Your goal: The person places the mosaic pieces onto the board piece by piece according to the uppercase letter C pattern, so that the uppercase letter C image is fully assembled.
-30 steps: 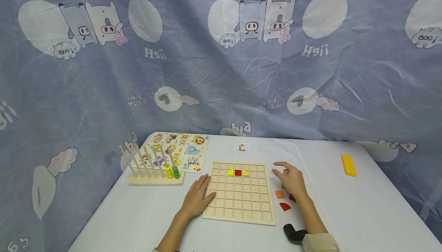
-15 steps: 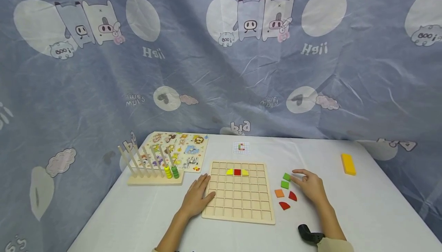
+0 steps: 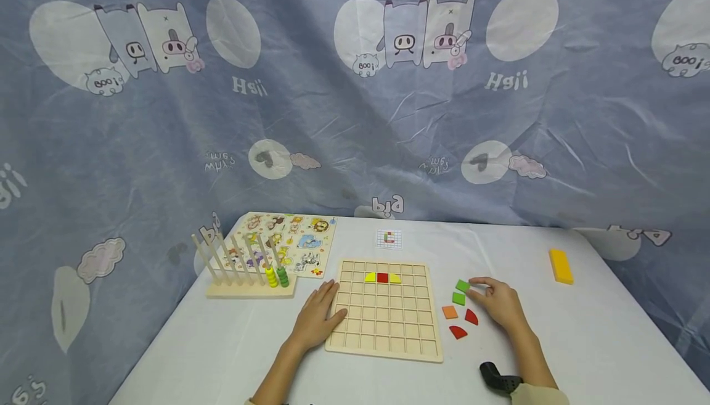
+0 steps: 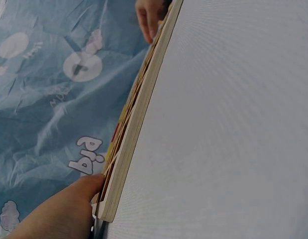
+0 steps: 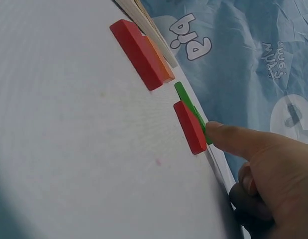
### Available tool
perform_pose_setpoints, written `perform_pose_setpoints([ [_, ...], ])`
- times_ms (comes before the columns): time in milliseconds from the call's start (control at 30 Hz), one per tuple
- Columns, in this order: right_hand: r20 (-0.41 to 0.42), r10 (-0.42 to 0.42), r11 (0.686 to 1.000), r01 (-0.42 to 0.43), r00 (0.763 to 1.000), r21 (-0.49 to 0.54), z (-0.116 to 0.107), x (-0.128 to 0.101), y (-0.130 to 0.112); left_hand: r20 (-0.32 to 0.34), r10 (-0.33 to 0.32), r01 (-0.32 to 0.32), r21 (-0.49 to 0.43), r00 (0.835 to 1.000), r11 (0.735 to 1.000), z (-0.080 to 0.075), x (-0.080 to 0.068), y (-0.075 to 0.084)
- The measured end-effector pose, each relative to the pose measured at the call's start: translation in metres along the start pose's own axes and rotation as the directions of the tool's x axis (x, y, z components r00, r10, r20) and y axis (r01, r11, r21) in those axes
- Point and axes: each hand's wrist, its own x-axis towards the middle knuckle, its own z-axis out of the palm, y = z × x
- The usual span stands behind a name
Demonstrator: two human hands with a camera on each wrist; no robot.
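Right hand (image 3: 501, 302), fingers loosely extended, touching green tile (image 3: 463, 285) right of board (image 3: 384, 331) on desk (image 3: 582, 343); left hand (image 3: 317, 319) flat on board's left edge; right-wrist view hides tile mostly behind red pieces (image 5: 189, 127).

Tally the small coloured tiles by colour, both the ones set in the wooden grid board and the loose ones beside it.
Green: 2, loose; the right hand touches the farther one
Red: 3, one in the grid board, two loose
Yellow: 2, in the board
Orange: 1, loose
Total: 8
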Motion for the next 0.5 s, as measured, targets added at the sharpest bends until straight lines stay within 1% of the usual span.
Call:
perform_pose_setpoints([
  [300, 0.011, -0.002, 1.000, 0.002, 1.000, -0.017, 0.0000, -0.0003, -0.0009, 0.005, -0.001, 0.001, -0.001, 1.000, 1.000, -0.0009, 0.0011, -0.0001],
  [500, 0.012, -0.013, 0.999, 0.013, 1.000, -0.045, 0.0002, 0.0010, -0.0024, 0.006, 0.000, 0.001, -0.003, 1.000, 1.000, -0.0015, 0.0001, 0.0003],
])
